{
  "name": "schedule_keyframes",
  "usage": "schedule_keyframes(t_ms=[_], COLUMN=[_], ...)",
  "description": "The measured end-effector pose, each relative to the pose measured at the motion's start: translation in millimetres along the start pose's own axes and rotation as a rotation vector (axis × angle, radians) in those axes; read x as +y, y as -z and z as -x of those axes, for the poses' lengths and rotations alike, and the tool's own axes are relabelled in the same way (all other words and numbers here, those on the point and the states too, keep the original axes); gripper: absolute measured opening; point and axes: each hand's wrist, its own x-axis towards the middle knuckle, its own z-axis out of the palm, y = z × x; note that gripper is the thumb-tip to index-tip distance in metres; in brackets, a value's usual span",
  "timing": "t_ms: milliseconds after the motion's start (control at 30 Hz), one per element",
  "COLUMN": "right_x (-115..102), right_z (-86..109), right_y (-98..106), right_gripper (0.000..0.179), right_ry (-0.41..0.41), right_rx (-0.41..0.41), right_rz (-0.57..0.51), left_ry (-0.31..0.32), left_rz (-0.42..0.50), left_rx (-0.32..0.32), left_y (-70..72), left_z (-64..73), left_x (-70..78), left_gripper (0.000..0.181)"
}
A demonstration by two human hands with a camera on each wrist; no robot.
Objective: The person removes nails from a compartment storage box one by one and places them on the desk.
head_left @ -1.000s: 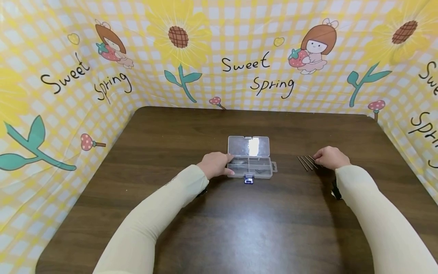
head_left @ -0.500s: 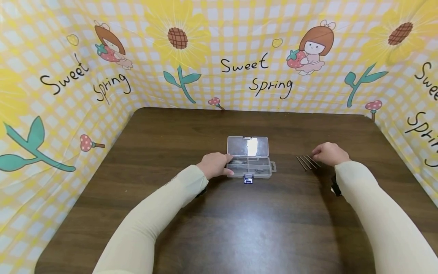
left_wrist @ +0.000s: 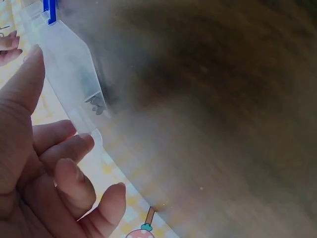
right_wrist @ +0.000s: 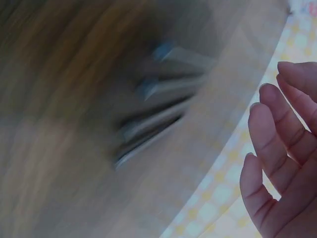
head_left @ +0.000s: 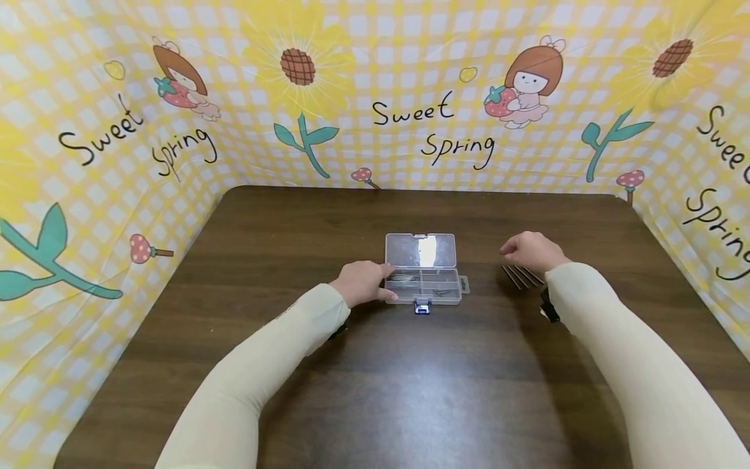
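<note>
A clear plastic divided box (head_left: 423, 301) stands with its lid raised and a blue latch at its front. My left hand (head_left: 360, 283) holds the box by its left end, with the thumb at the near corner and a finger at the far side. Thin metal nails lie in its back left compartment, and small grey pieces in the front right one. To the right, several long nails (head_left: 518, 277) lie side by side on the table, blurred in the right wrist view. My right hand (head_left: 536, 251) is above them, its fingers loosely curled, with nothing visible between them.
The dark wooden table (head_left: 410, 384) has bare surface in front of the box and on both sides. A yellow checked cloth (head_left: 404, 169) with printed flowers stands along the table's back and sides.
My right hand has let go of the rightmost nail, risen, and moved left over the row. My left hand stays on the box. The view has shifted slightly.
</note>
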Motion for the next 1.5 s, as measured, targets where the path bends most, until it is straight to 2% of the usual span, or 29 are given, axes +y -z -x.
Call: schedule_keyframes(t_ms=[233,500,733,933,1200,1500], right_x=[-48,-96,-129,-145,-149,-151], right_z=[-25.5,-48.8,-54.6,-55.1,-57.8,-58.7], right_y=[-13,-30,-49,-59,-69,-67], right_gripper=[0.021,0.02,0.018,0.019,0.016,0.018], right_ry=[0.114,0.208,0.32,0.388,0.396,0.401], right_rx=[-0.002,-0.07,-0.091,-0.098,-0.088,-0.138], right_rz=[0.048,0.065,0.071,0.111,0.166,0.165], left_ry=[0.013,0.028,0.013,-0.004,-0.01,-0.002], left_rz=[0.072,0.116,0.125,0.136,0.145,0.126], left_rx=[0.018,0.007,0.02,0.029,0.015,0.033], left_y=[-2.4,-1.2,-4.3,-3.4,0.3,-0.1], left_z=[4.4,3.8,1.3,3.7,6.7,8.2], left_x=[-3.0,-2.0,-3.1,-5.8,-5.1,-3.9], left_gripper=[0.068,0.069,0.068,0.068,0.068,0.066])
